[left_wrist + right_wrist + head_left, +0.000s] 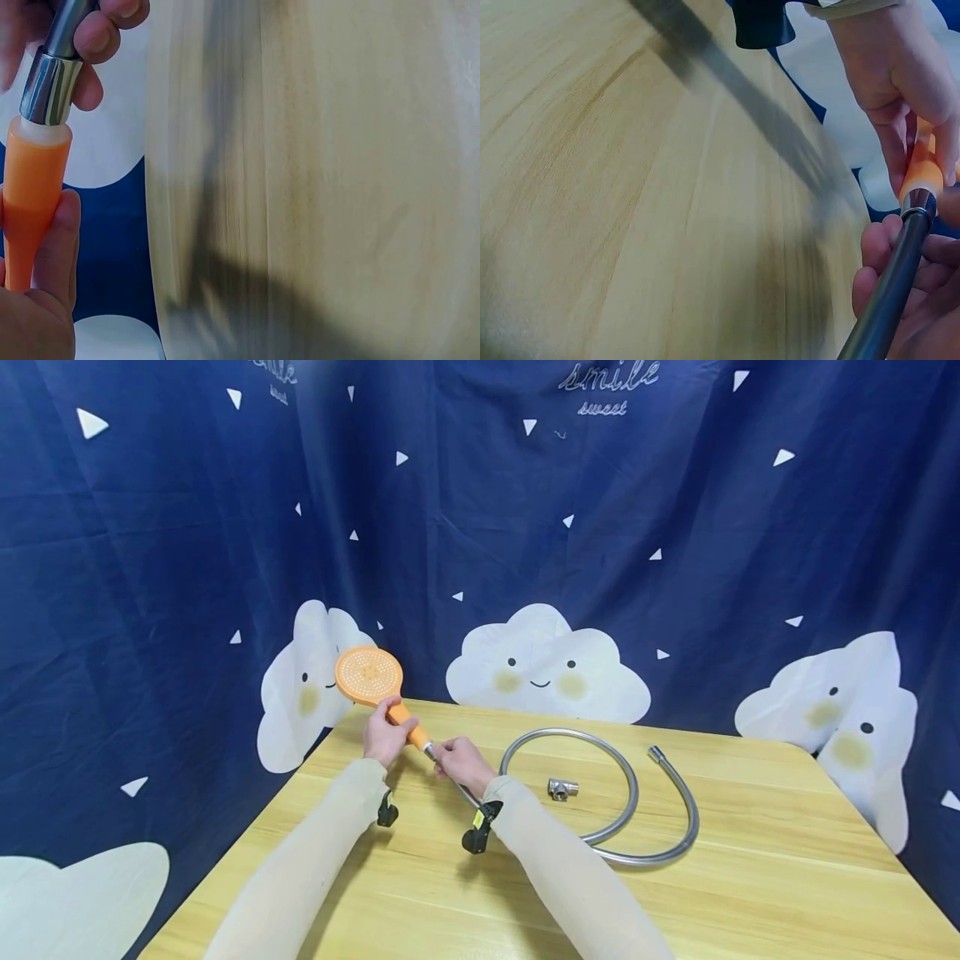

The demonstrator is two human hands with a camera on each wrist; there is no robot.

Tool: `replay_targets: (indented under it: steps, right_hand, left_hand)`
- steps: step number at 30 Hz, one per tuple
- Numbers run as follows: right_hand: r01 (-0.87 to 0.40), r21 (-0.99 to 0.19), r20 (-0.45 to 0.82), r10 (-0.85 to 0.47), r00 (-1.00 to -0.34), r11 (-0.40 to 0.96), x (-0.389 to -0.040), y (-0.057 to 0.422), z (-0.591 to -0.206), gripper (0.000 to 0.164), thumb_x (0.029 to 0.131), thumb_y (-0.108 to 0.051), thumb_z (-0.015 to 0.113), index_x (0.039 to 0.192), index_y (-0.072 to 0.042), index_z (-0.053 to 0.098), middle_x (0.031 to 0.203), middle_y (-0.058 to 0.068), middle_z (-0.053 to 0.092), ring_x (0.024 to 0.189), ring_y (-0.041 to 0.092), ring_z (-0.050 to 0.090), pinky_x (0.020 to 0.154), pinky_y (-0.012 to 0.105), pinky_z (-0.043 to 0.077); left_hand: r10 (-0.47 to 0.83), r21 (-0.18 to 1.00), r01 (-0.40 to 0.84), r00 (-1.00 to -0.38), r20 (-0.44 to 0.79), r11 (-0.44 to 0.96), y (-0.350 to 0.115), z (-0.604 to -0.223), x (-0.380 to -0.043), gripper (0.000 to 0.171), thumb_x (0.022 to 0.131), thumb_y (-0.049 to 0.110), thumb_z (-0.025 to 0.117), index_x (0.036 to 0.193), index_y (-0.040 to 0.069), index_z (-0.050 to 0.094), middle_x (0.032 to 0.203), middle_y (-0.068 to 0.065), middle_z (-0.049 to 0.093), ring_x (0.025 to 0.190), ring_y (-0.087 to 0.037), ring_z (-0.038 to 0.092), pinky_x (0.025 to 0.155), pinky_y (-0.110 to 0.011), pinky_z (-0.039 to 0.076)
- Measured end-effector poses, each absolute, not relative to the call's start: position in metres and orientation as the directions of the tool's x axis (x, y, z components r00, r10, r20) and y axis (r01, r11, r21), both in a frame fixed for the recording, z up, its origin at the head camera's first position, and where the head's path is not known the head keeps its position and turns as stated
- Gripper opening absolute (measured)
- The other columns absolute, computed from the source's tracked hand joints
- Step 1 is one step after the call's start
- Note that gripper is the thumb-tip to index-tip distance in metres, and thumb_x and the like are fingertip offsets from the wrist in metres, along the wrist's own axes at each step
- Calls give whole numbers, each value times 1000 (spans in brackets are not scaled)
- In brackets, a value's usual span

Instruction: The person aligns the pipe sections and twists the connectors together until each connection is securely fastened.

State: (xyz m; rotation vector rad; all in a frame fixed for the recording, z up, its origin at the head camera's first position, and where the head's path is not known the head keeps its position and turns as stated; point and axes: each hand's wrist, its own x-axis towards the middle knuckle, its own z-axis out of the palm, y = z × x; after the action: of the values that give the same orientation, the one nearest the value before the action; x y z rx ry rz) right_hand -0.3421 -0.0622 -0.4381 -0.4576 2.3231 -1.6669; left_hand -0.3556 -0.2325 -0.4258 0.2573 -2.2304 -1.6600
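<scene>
My left hand (384, 737) grips the handle of an orange shower head (369, 675), its round perforated face turned toward the head camera. My right hand (467, 763) holds one end of a grey metal shower hose (693, 814) by the handle's lower end. Up close in the left wrist view, the shiny hose nut (49, 88) sits in line with the orange handle (34, 176), and a whitish band shows between them. From the right wrist, the hose (889, 292) runs across the curled right fingers (875, 247).
The hose loops across the wooden table (780, 827), and its free end (657, 753) lies at the right. Inside the loop sits a small metal tee fitting (561, 789). A dark blue curtain (480, 527) with cloud prints hangs behind and beside the table.
</scene>
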Motion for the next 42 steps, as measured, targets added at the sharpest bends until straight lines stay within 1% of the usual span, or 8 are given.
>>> replay_targets:
  steps: [5,9,12,14,22,30,36,42]
  right_hand:
    - [-114,-951,-4,-381,-925,287,-341,-62,-438,25,93,-10,70,105,11,66,97,28,71,87,41,69,63,28,53]
    - [-107,-967,15,-364,-931,232,-341,-63,-438,21,89,-1,70,105,4,58,103,30,71,87,44,70,75,41,61]
    - [-113,-971,29,-365,-931,211,-342,-64,-438,14,91,-2,68,100,4,58,100,29,71,86,44,70,77,45,61]
    - [-118,-970,32,-370,-929,213,-343,-64,-438,12,94,-5,66,98,5,60,95,27,71,84,43,71,77,45,61]
    - [-98,-964,-7,-388,-921,248,-343,-64,-435,31,102,-17,58,112,10,69,90,27,71,79,35,71,80,43,60]
    - [-93,-976,12,-378,-926,196,-343,-65,-438,20,90,-4,71,104,5,59,98,30,71,86,44,71,77,43,61]
    - [-103,-974,15,-398,-917,201,-344,-65,-438,12,97,-6,64,98,4,59,94,31,71,86,45,71,81,45,60]
    - [-100,-968,-1,-403,-915,229,-344,-65,-439,30,103,-17,58,111,10,68,90,29,72,77,39,72,77,38,60]
  left_hand:
    - [-347,953,64,-923,170,297,-233,-427,-357,59,92,9,71,146,11,49,128,-19,56,103,-30,62,68,-23,59]
    - [-350,957,65,-922,166,283,-233,-427,-358,59,91,9,72,145,11,49,127,-19,56,103,-30,62,68,-23,60]
    - [-356,961,66,-920,163,270,-233,-426,-359,59,90,8,73,145,10,50,125,-19,57,101,-29,62,67,-23,60]
    - [-357,963,71,-920,165,261,-233,-425,-359,59,90,7,72,145,10,49,124,-20,56,100,-28,61,68,-24,60]
    - [-354,954,76,-918,180,290,-233,-424,-358,56,91,9,72,143,12,51,125,-19,57,100,-27,61,69,-25,60]
    - [-357,954,70,-917,175,290,-233,-426,-359,57,91,9,73,143,12,51,127,-19,57,103,-29,61,68,-24,60]
    - [-368,958,77,-913,179,276,-234,-427,-360,57,90,8,74,142,12,52,124,-19,57,100,-28,61,66,-23,60]
    - [-364,963,79,-915,172,256,-235,-427,-359,57,90,8,73,142,12,51,126,-19,56,102,-28,60,66,-22,59]
